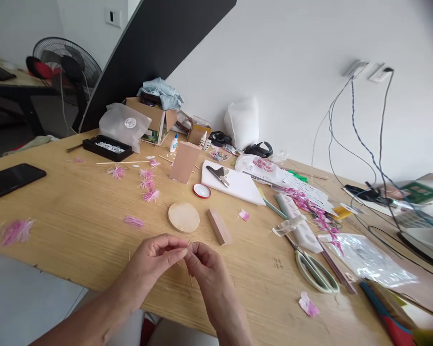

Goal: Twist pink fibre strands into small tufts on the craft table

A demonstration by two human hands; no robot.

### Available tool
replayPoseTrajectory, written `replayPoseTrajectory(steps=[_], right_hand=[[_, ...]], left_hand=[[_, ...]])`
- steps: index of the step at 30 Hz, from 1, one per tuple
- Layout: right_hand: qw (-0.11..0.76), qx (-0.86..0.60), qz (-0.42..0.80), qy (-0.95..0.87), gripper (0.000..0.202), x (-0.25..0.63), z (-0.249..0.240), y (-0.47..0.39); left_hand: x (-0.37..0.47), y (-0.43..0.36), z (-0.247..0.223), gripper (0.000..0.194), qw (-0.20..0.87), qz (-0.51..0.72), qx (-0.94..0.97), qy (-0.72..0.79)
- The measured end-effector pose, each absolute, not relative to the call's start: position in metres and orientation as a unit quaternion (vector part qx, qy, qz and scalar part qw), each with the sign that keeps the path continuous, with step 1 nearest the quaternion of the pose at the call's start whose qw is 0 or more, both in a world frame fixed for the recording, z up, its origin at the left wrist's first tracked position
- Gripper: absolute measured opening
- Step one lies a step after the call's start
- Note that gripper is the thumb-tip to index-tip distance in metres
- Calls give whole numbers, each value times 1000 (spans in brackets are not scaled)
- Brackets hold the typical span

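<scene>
My left hand point(161, 257) and my right hand point(204, 264) meet above the table's near edge, fingertips pinched together. A thin pale strand shows below my right fingers; what the fingertips hold is too small to make out. Just beyond them lies a round wooden disc point(184, 216), with a wooden block point(219, 226) to its right. A small pink bundle point(133, 221) rests left of the disc. Several pink tassel-like flowers point(146, 181) lie farther back, and a larger pink bundle point(17, 232) is at the far left. A pink-and-white petal piece point(243, 215) sits right of the block.
Scissors point(316, 271) and a clear plastic bag point(370, 259) lie at the right. Behind are a clipboard point(234, 183), an upright board point(185, 162), a red-rimmed lid point(201, 191) and a black tray point(107, 148). A phone point(12, 181) is at the left edge. Cables hang at the right.
</scene>
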State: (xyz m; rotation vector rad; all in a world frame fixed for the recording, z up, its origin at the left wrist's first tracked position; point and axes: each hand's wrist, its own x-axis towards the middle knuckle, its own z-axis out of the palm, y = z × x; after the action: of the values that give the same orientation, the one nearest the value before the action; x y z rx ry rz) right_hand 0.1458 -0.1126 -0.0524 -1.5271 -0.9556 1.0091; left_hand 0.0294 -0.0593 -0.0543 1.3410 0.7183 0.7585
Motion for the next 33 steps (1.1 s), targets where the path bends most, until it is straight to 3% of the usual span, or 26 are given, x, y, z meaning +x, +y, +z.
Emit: replayPoseTrajectory(steps=[11,15,18,23,33], right_hand=[[521,-626,412,-408,20,145,-50,-116],[551,-632,308,-449,13,154,-52,-121],[547,-627,205,-515,23,160,-52,-123],[487,-586,144,-632,39,164,-53,-119],[463,-571,123,-666,36,164,-51,-115]], left_hand=[[39,-58,-57,17,701,358,527,320],[37,-59,-55,15,735,340,499,308],[34,-61,-54,15,779,295,473,287],[32,-64,-54,17,809,263,436,294],[34,-65,-55,18,823,259,407,300]])
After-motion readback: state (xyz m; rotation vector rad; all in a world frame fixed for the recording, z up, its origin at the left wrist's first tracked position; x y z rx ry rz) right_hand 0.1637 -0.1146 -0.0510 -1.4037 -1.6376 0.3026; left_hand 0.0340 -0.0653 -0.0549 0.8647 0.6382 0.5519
